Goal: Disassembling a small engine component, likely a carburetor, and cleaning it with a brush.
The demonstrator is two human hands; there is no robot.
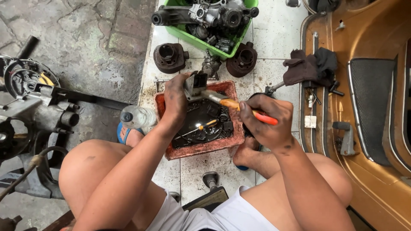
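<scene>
— While the left hand (176, 100) grips the small metal part (196, 84) at upper centre, where lies the tool?

— Its long axis runs right and down from the part; the right hand (266, 122) closes on the orange-handled screwdriver (233, 104) above the red tray (201, 150).

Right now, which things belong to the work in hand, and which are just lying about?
In use:
left hand holding small metal part
right hand holding orange-handled tool
red tray below

Lying about:
green bin of engine parts
two dark cylinders
plastic bottle
dark rag
</scene>
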